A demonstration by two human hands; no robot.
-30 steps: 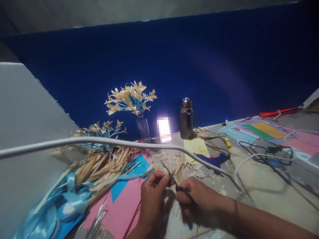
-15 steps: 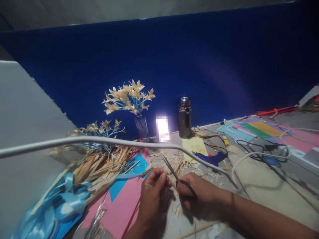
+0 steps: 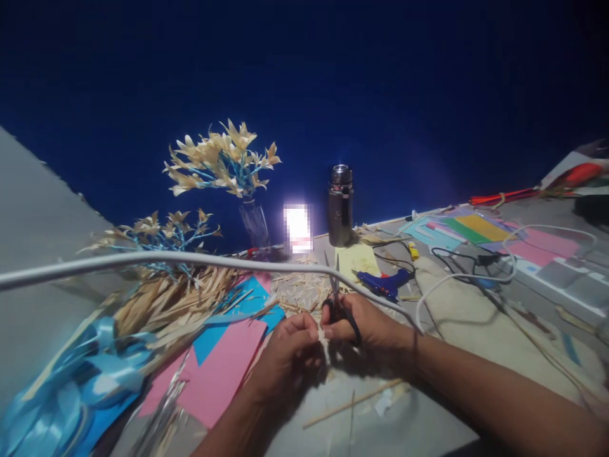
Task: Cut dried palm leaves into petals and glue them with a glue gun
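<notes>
My right hand (image 3: 366, 320) is closed round black-handled scissors (image 3: 335, 289), with fingers at the handle loops. Their blades point up and away and stand slightly apart. My left hand (image 3: 288, 346) is closed in a pinch just left of the right fingertips. Whatever lies in that pinch is too small to make out. Pale shavings and clippings (image 3: 304, 289) are scattered beyond both hands. A thin straw-coloured stick (image 3: 352, 403) lies on the work surface below them.
A white cable (image 3: 190, 259) runs across in front of my hands. Dried-leaf flowers (image 3: 223, 158) stand in a clear vase (image 3: 254, 222), near a metal flask (image 3: 340, 209). A blue glue gun (image 3: 383, 284) lies to the right. Pink paper (image 3: 223, 362) and light-blue ribbon (image 3: 85, 374) are left.
My right hand has come closer to the left fingertips. The scissors have turned from pointing up-left to nearly straight up, their blades now visibly parted. The whole view has tilted and shifted.
</notes>
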